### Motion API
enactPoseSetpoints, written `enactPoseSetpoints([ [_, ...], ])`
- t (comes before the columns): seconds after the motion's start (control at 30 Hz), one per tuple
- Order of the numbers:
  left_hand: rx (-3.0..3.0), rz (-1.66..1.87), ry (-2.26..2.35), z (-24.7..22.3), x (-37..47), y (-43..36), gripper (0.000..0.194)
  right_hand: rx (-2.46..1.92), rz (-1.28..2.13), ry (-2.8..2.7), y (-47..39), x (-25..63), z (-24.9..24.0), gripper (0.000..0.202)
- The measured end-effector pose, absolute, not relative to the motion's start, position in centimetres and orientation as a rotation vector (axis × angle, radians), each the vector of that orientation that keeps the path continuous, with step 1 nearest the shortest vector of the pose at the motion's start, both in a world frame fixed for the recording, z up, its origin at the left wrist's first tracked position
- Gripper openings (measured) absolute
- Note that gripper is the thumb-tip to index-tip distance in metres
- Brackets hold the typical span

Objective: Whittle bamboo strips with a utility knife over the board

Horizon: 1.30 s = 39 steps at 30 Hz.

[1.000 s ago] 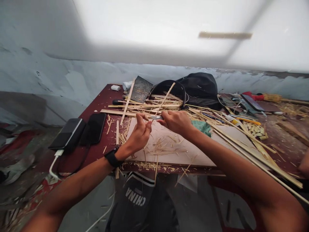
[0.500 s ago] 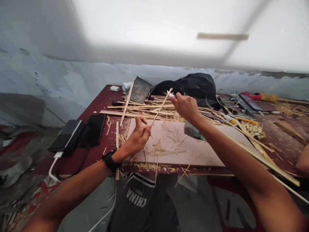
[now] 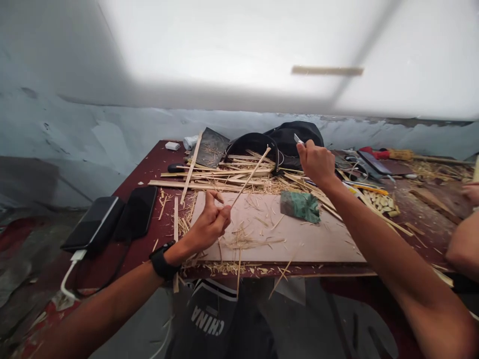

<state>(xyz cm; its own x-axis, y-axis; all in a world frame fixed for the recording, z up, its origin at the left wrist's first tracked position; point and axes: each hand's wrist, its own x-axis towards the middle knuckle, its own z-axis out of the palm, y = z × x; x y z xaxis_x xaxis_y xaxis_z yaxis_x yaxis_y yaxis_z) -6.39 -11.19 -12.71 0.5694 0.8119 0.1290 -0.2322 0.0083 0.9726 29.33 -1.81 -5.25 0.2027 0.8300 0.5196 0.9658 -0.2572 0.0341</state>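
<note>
Between the thumb and fingers of my left hand (image 3: 212,219) is one end of a thin bamboo strip (image 3: 251,175), which slants up and away to the right. My right hand (image 3: 318,162) is closed around a knife (image 3: 298,139); its short blade pokes out past the thumb, and the handle is hidden in the fist. The blade is apart from the strip, to the right of its far end. Below both hands lies a pale wooden board (image 3: 262,252) with shavings on it, and a crumpled green piece (image 3: 300,206) of sheet material.
Several bamboo strips (image 3: 217,177) are heaped behind the board. On the left are a power bank (image 3: 93,222) with a white cable and a phone (image 3: 136,213). A black cap or bag (image 3: 295,137) stands at the back. Another person's arm (image 3: 466,239) shows at the right edge.
My right hand with the knife has moved right, away from the strip's tip. The green piece is now uncovered. My left hand keeps its hold on the strip; the view has shifted slightly.
</note>
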Motion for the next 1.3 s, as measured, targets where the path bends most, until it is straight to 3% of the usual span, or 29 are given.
enactPoseSetpoints([
  [0.2, 1.315, 0.888, 0.542, -12.5, -6.0, -11.0, 0.041, -1.853, -0.445, -2.091, -6.6, 22.9, -7.3, 0.063],
  [0.33, 1.305, 0.864, 0.547, -12.0, -5.8, -11.2, 0.040, -1.878, -0.472, -2.084, -6.0, 20.7, -7.8, 0.070],
  [0.47, 1.313, 0.841, 0.552, -12.3, -6.0, -11.3, 0.039, -2.021, -0.556, -1.986, -2.3, 24.1, -7.7, 0.072],
  [0.57, 1.355, 0.851, 0.556, -12.9, -6.5, -11.3, 0.040, -2.297, -0.517, -1.555, -0.1, 28.3, -7.2, 0.074],
  [0.67, 1.376, 0.916, 0.598, -12.9, -6.9, -11.0, 0.043, -2.270, -0.532, -1.525, -0.1, 30.8, -7.1, 0.071],
  [0.77, 1.402, 0.889, 0.640, -12.5, -6.7, -10.7, 0.043, -2.011, -0.345, -1.650, -1.7, 29.5, -7.6, 0.072],
  [0.97, 1.499, 0.865, 0.683, -12.6, -6.0, -10.9, 0.039, -1.278, 0.550, -1.432, -3.8, 22.4, -8.4, 0.066],
  [1.03, 1.545, 0.862, 0.708, -12.8, -6.0, -10.9, 0.037, -1.157, 0.709, -1.316, -3.6, 21.0, -8.4, 0.062],
  [1.3, 1.691, 0.806, 0.703, -12.7, -5.7, -10.2, 0.035, -1.289, 0.525, -1.438, -1.7, 22.2, -9.7, 0.056],
])
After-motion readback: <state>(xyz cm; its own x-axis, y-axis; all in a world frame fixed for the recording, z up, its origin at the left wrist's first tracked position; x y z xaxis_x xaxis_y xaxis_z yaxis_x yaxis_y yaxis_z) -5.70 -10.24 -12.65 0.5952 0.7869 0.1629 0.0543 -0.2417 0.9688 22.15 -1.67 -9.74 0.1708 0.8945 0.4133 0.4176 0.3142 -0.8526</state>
